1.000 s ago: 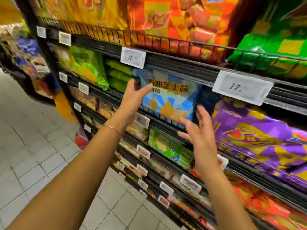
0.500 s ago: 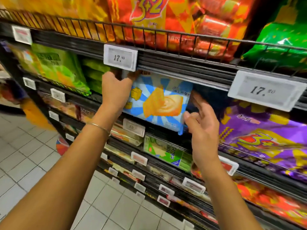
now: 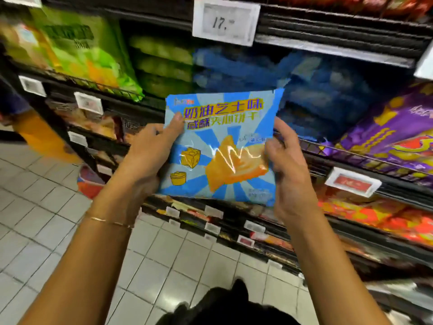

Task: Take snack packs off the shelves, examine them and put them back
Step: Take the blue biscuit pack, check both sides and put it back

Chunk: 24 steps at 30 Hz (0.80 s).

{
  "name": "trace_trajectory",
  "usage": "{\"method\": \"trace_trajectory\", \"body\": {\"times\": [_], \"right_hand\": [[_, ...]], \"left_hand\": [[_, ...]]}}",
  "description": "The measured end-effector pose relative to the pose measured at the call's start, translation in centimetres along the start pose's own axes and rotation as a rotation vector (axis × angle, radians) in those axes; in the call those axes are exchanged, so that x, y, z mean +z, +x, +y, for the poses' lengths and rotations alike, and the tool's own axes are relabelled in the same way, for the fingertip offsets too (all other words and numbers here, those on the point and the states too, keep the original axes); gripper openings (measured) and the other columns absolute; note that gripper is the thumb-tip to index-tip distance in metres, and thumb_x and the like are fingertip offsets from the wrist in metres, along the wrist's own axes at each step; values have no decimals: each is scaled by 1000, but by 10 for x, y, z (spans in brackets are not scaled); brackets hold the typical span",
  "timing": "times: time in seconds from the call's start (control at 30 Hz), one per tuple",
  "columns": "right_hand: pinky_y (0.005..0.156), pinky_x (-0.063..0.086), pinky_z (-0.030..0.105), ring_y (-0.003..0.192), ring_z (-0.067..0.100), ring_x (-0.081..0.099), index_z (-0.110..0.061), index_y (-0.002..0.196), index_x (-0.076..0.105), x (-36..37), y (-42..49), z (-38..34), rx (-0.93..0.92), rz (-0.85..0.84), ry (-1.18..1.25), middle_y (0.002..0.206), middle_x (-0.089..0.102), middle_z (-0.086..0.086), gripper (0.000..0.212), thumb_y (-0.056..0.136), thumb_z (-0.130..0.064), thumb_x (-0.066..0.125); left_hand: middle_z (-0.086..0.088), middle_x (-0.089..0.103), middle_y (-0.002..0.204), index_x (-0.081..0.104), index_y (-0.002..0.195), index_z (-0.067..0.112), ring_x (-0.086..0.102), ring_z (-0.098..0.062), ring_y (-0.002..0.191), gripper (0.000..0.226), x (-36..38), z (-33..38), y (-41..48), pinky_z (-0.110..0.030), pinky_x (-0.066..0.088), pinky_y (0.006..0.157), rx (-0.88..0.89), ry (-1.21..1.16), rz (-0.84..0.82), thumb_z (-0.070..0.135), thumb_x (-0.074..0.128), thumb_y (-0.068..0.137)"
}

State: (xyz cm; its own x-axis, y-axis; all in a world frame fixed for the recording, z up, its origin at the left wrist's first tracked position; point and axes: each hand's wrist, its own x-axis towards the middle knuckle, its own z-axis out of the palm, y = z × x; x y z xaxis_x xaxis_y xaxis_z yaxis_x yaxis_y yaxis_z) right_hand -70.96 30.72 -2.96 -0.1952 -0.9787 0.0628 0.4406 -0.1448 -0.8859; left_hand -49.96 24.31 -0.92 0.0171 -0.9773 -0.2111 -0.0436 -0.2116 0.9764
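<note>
Nearest the camera, a dark shape [image 3: 225,306] below the snack pack is cut off by the lower edge and cannot be identified. Both forearms reach forward from there; a thin bracelet [image 3: 110,222] sits on the left wrist. The left hand [image 3: 150,148] grasps the left edge of the snack pack [image 3: 222,151], thumb pressed on the front face near the upper left corner. The right hand [image 3: 288,170] grasps the right edge, thumb lying on the front at mid-height. The fingers of both hands are behind the pack and hidden. The pack is held clear of the shelf [image 3: 346,157], printed face toward the camera, the lettering running left to right. It looks nearly square, so no long axis can be stated. The return slot is judged to lie directly behind and slightly above the pack, among the blue packs [image 3: 316,90], which are blurred; whether a gap stands open there cannot be made out. The shelf front runs closer on the right of the pack, so the right hand appears nearer to it. Above the pack hangs a price label [image 3: 226,22], its last digits unreadable.
</note>
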Motion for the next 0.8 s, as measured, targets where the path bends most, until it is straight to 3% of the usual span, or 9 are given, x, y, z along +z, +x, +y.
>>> {"method": "trace_trajectory", "body": {"times": [0.1, 0.2, 0.3, 0.4, 0.47, 0.57, 0.67, 0.8], "right_hand": [[102, 55, 51, 119, 35, 68, -25, 155, 29, 18, -18, 21, 123, -41, -157, 141, 63, 13, 87, 79, -14, 71], [104, 52, 57, 121, 40, 66, -27, 156, 27, 31, -39, 44, 210, -4, -190, 138, 65, 15, 97, 76, -8, 78], [93, 60, 48, 115, 39, 67, -25, 155, 31, 39, -64, 64, 257, -2, -87, 137, 65, 18, 84, 83, -4, 69], [81, 62, 36, 105, 23, 73, -19, 154, 36, 40, -83, 80, 272, 44, -55, 123, 75, 0, 67, 91, -13, 59], [83, 62, 37, 107, 20, 73, -20, 152, 43, 39, -97, 87, 300, 91, -87, 123, 75, -2, 57, 96, -22, 56], [84, 61, 46, 112, 23, 71, -22, 147, 51, 37, -119, 96, 348, 129, -141, 133, 69, 4, 52, 96, -32, 56], [87, 55, 52, 104, 25, 71, -27, 139, 57, 33, -136, 103, 341, 211, -210, 118, 75, 0, 47, 93, -32, 61], [70, 59, 37, 92, 23, 74, -32, 136, 55, 26, -158, 105, 312, 221, -215, 112, 77, 6, 47, 90, -23, 60]], "left_hand": [[-23, 77, 113, 72, 117, 3, 75, -39, 101, 42, -40, -21, -15, -63, 61, 86, -122, -110, -127, 38, 67, 96], [-19, 76, 118, 64, 128, 8, 77, -31, 97, 49, -78, -45, -24, -47, 66, 77, -108, -194, -199, 32, 69, 86], [-17, 74, 126, 60, 135, 14, 75, -34, 109, 49, -104, -85, -30, -51, 64, 86, -213, -227, -290, 31, 67, 89], [-13, 74, 128, 60, 139, 17, 75, -31, 111, 57, -113, -129, -40, -49, 65, 84, -416, -292, -325, 41, 66, 87], [-11, 77, 120, 67, 135, 17, 78, -28, 103, 58, -113, -152, -49, -44, 66, 73, -557, -339, -317, 46, 65, 85], [-10, 79, 114, 84, 110, 20, 79, -27, 95, 42, -111, -175, -59, -39, 65, 67, -685, -388, -357, 48, 63, 87], [-11, 78, 118, 85, 107, 22, 79, -29, 99, 40, -113, -187, -66, -41, 64, 68, -708, -399, -387, 49, 64, 87], [-13, 78, 119, 84, 108, 24, 79, -31, 99, 38, -115, -190, -73, -43, 64, 68, -669, -366, -406, 49, 66, 86]]}}
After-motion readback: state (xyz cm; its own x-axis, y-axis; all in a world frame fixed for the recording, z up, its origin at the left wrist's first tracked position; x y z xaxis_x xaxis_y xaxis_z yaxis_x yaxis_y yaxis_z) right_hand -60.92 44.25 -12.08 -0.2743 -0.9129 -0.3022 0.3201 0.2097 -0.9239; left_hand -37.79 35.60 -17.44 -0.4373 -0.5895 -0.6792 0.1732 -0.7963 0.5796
